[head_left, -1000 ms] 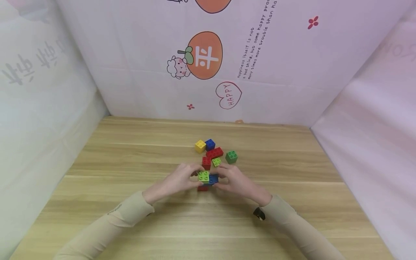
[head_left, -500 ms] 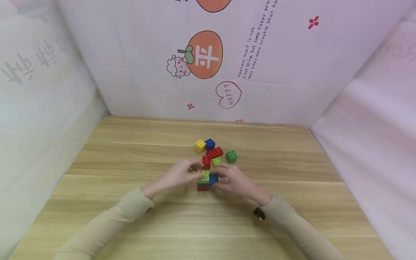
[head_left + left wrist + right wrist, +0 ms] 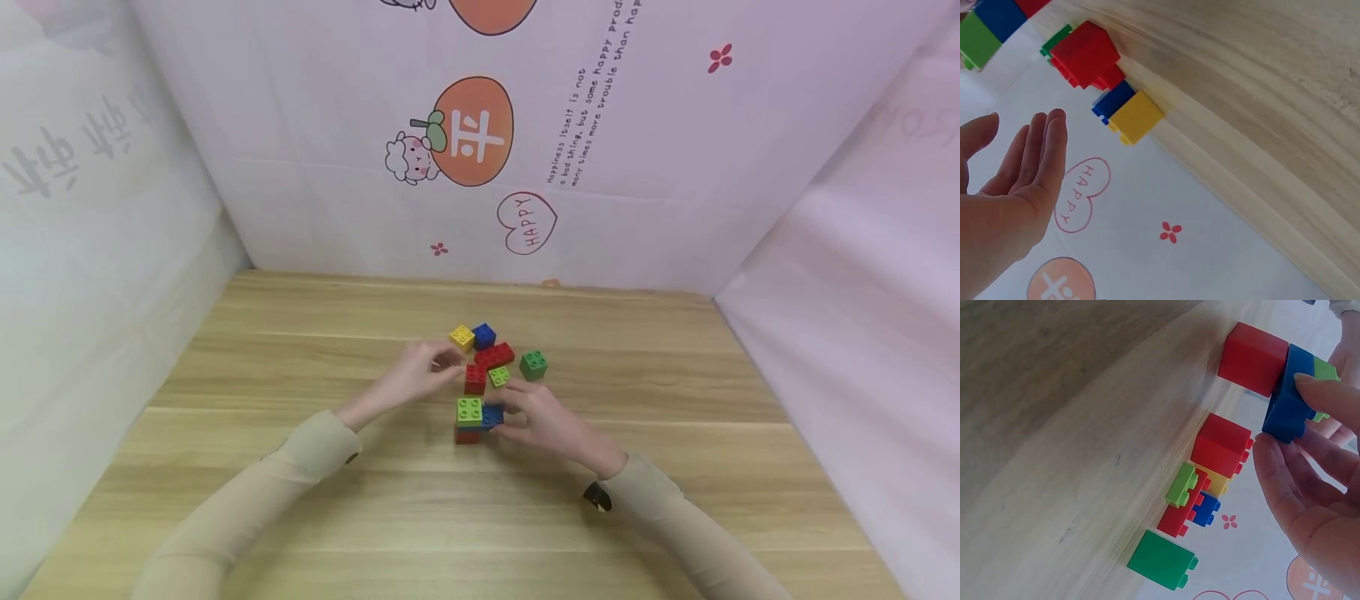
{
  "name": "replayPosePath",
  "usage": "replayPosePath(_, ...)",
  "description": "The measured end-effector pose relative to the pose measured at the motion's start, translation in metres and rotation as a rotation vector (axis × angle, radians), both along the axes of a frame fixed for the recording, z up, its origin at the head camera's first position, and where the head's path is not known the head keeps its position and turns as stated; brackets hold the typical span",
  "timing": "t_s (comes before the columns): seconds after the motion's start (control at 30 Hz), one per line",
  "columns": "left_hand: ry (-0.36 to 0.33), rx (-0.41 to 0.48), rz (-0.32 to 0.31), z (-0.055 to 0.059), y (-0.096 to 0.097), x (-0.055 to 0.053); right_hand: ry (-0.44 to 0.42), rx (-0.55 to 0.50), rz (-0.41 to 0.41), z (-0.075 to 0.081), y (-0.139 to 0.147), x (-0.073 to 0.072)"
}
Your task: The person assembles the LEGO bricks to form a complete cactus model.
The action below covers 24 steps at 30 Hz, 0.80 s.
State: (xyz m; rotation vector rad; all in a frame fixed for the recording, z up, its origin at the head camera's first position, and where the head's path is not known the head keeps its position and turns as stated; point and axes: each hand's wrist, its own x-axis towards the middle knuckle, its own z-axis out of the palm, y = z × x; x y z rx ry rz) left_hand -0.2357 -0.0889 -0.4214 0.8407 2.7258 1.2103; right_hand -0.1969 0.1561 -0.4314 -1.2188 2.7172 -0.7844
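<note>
A small stack stands in the middle of the table: a red brick (image 3: 468, 437) at the bottom, a blue brick (image 3: 492, 416) above it jutting out to the right, and a lime brick (image 3: 469, 410) on top. My right hand (image 3: 543, 422) pinches the jutting end of the blue brick, thumb on one side and fingers on the other, as the right wrist view confirms. Empty, my left hand (image 3: 412, 373) hovers just left of a loose square red brick (image 3: 475, 379). Its fingers are extended and apart from the bricks in the left wrist view.
Behind the stack lie several loose toy bricks: a thin lime one (image 3: 499, 377), a long red one (image 3: 495, 357), a green one (image 3: 534, 364), a yellow one (image 3: 462, 337) and a dark blue one (image 3: 484, 336). White printed cloth (image 3: 337, 167) walls the table (image 3: 300, 325).
My left hand has let go of the lime brick on the stack and moved away, toward the loose bricks behind. My right hand has stayed at the blue brick.
</note>
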Motion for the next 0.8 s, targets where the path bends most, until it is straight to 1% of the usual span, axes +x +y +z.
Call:
replayPosePath(0.17, -0.025, -0.033, 0.026, -0.006, -0.001, -0.011, 0.0, 0.004, -0.003, -0.002, 0.001, 0.0)
replayPosePath(0.33, -0.053, -0.045, 0.031, -0.012, -0.001, -0.02, 0.001, 0.006, -0.006, -0.003, 0.001, -0.001)
replayPosePath(0.6, -0.064, -0.074, 0.03, -0.02, 0.002, -0.029, -0.006, 0.004, 0.005, -0.003, 0.002, -0.001)
replayPosePath(0.8, -0.116, -0.087, 0.068, -0.024, 0.007, -0.037, 0.008, 0.012, 0.002, -0.002, 0.002, -0.002)
